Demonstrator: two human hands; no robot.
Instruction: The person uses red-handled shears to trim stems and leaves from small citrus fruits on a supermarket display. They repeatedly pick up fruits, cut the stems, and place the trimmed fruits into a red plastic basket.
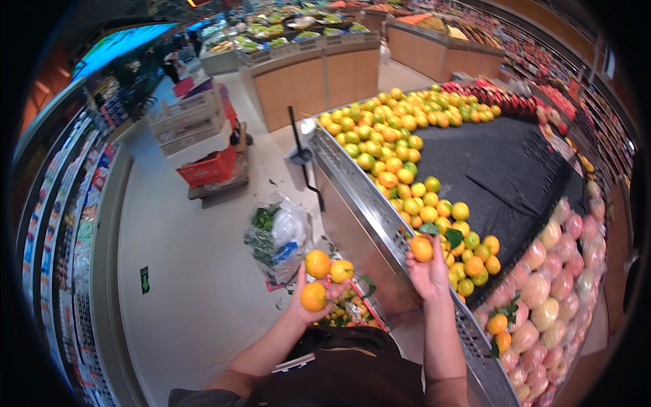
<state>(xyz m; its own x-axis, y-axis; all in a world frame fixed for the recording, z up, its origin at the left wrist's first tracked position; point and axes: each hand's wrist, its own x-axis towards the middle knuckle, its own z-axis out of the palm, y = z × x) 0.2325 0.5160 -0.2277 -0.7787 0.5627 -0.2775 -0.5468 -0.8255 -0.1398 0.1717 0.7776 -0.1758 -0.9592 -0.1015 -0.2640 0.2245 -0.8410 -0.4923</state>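
Three mandarins [318, 264] rest in my left hand [304, 307], held in front of my body above a crate of mandarins [351, 310] on the floor. My right hand [428, 277] holds a single orange mandarin [421, 249] with green leaves [428, 229] beside it. This hand is over the metal rail [379, 213] of the display stand. Just past it, yellow, green and orange mandarins [394, 165] lie heaped along the stand's left side. Dark mesh matting [488, 157] shows beside the heap.
Wrapped apples [536, 290] fill the stand's right side, with two leafy mandarins [497, 324] on them. On the floor are a clear plastic bag of greens [279, 229] and a cart [218, 191] stacked with crates [190, 127]. A refrigerated shelf [66, 244] runs along the left.
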